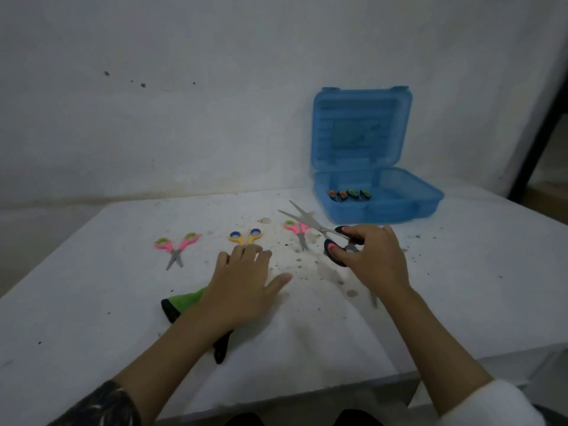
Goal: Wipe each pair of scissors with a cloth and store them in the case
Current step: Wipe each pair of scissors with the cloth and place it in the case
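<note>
Nearest, the left hand (242, 284) lies flat and unclenched over the green-and-black cloth (184, 302) on the table (92, 318), gripping nothing. Farther out, the right hand (372, 256) grasps the black-handled scissors (319, 229) by their loops — blades parted, pointing away and leftward. Cloth sits left of them; the blue case (399, 207) stands open beyond.
</note>
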